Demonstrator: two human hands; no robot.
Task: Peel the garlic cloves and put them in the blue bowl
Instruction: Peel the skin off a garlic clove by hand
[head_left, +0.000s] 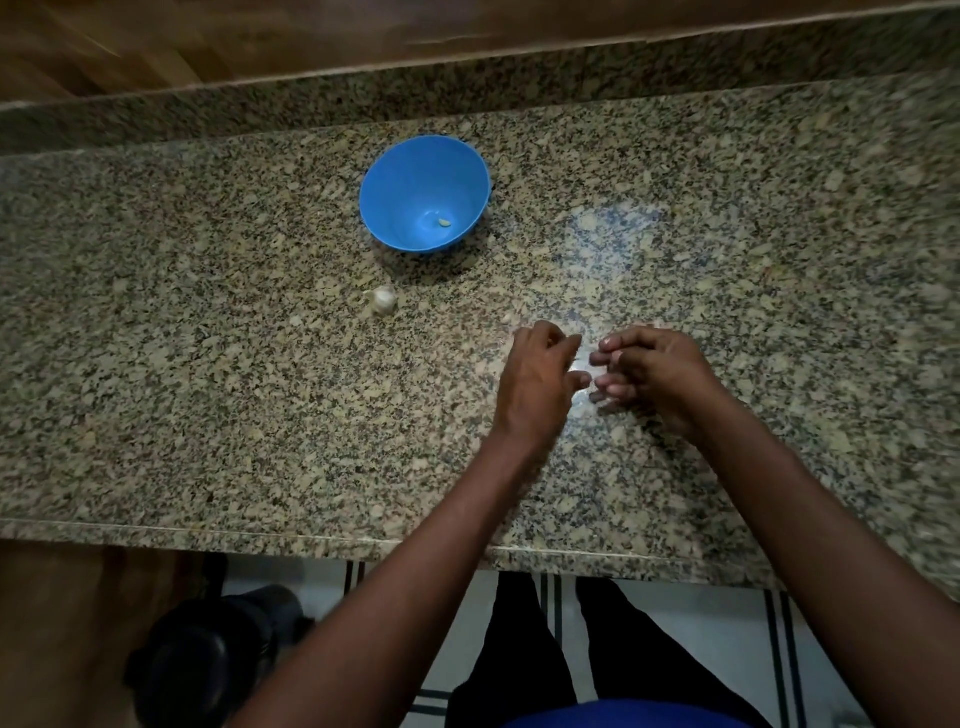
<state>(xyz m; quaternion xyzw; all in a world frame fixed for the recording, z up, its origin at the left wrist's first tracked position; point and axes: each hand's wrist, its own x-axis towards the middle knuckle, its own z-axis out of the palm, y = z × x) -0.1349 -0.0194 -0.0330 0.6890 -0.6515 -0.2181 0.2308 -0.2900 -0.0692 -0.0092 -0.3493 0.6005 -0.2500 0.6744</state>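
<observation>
Head view: curled fingertips (605, 358) of both hands meet mid-countertop (208, 415); any clove pinched between them is hidden. One peeled clove (444, 222) lies in the blue bowl (395, 176) near the back edge, garlic bulb (383, 300) before it. A slippery clove could skid off the front edge.

Hidden / unclear bits, head view

Whatever sits btwn the left hand (540, 382) and right hand (655, 375) is lost in glare + motion blur; can't tell if either pinches anything. Pale speck (506, 317) just beyond the left hand too small to ID. Bit in the blue bowl (425, 193) tiny, prob. a clove (444, 222). Dark object (218, 654) under the counter (208, 405) too dim to name. Forearms cut by bottom edge.
</observation>
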